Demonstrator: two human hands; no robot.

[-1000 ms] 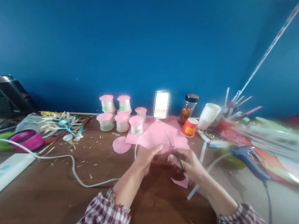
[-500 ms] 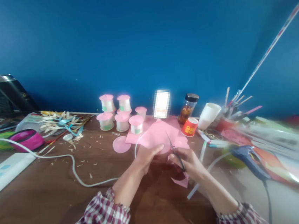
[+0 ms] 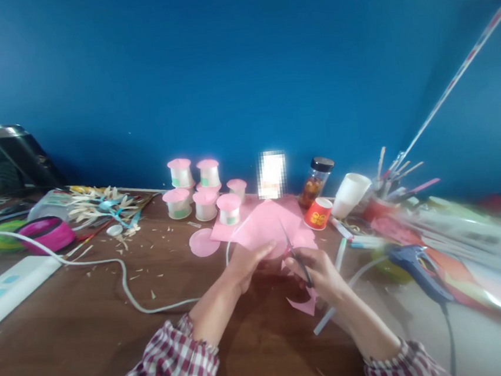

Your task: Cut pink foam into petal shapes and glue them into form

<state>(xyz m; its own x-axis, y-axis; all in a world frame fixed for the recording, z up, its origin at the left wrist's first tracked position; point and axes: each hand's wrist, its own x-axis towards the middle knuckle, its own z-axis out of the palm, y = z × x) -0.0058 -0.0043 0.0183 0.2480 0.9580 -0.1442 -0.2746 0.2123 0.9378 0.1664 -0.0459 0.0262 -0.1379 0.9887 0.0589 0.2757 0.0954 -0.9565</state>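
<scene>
My left hand (image 3: 247,265) pinches a piece of pink paper (image 3: 269,250) over the table, with the thumb on top. My right hand (image 3: 319,271) is wrapped round a pair of dark-handled scissors (image 3: 298,255). Their blades point up and away, at the right edge of the held paper. Larger pink paper (image 3: 264,217) lies flat just beyond, blending into the held piece. A pink offcut (image 3: 304,306) is below my right hand. To the left lies a cut pink disc (image 3: 204,242).
Several white cups with pink tops (image 3: 205,204) stand behind on the left. A red paper cup (image 3: 318,213), a lidded jar (image 3: 316,180) and a white cup (image 3: 351,193) stand at the back right. A glue gun (image 3: 420,272) lies right. A white cable (image 3: 125,289) crosses the left side.
The scissors and right-hand fingers have shifted very slightly. Both hands keep their holds, and the surrounding objects look the same.
</scene>
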